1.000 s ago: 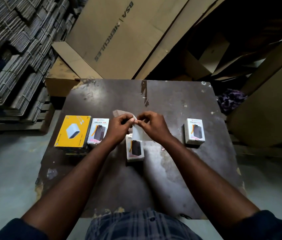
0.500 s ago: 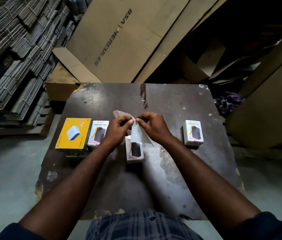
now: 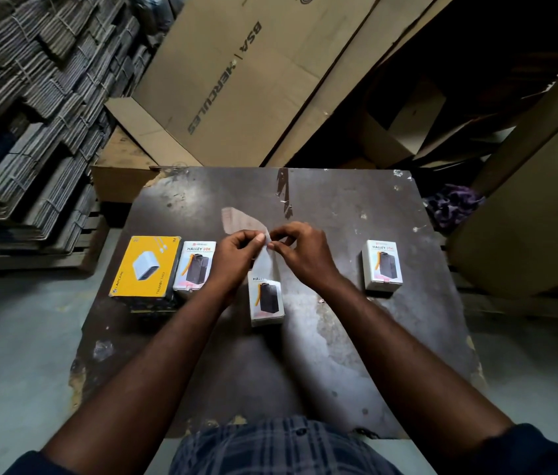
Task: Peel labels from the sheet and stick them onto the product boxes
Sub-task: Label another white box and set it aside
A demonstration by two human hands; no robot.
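My left hand (image 3: 238, 257) and my right hand (image 3: 305, 253) meet above the middle of the dark table (image 3: 339, 354), both pinching the top edge of a pale label sheet (image 3: 265, 260) that hangs down between them. Right under the sheet lies a white Halley product box (image 3: 267, 301). Another white Halley box (image 3: 195, 265) lies left of my left hand, beside a yellow charger box (image 3: 147, 267). A third white Halley box (image 3: 382, 264) stands apart at the right. A loose translucent piece of backing (image 3: 236, 219) lies just beyond my left hand.
Large flattened cardboard cartons (image 3: 236, 80) lean behind the table. Bundled stacks of flat cardboard (image 3: 30, 114) fill the left side. More cardboard leans at the right (image 3: 527, 217), with a purple cloth (image 3: 452, 204) near the table's far right corner.
Both hands stay together at the sheet's top edge, with the fingertips working slightly. The sheet hangs a little lower over the middle box. The boxes have not moved.
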